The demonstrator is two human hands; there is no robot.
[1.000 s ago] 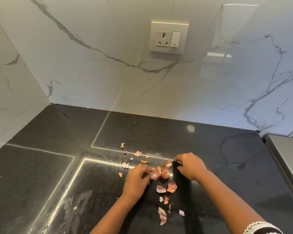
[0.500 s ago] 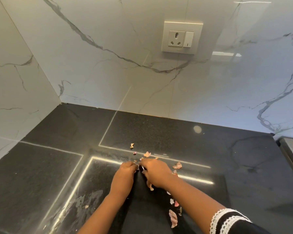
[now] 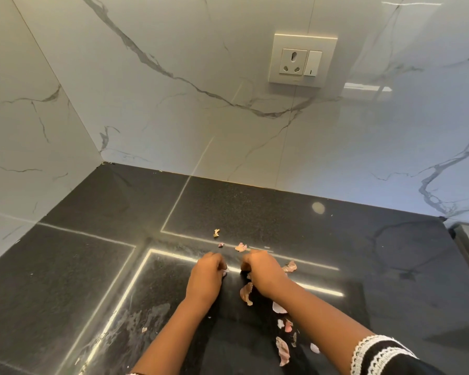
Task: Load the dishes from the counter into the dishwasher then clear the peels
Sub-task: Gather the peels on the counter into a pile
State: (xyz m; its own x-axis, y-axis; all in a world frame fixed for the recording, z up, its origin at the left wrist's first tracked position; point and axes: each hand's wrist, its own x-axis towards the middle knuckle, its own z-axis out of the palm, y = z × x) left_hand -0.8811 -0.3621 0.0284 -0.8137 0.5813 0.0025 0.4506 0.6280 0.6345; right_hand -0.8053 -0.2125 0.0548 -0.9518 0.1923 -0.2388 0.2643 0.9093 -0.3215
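Both bare forearms are reaching forward side by side. The left hand (image 3: 205, 277) and right hand (image 3: 261, 272) are lying knuckles-up, fingers curling under, fingertips nearly meeting.

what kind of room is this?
Most likely a home kitchen: a dark stone counter in a corner, marble-look wall tiles with a wall socket, and pinkish peels scattered under both hands.

A glossy black counter (image 3: 65, 280) carries scattered pinkish peels (image 3: 283, 350): a few small scraps just beyond both hands, one beside the right hand (image 3: 260, 274), several strewn along its forearm, and perhaps one tiny flake well left of the left hand (image 3: 206, 277).
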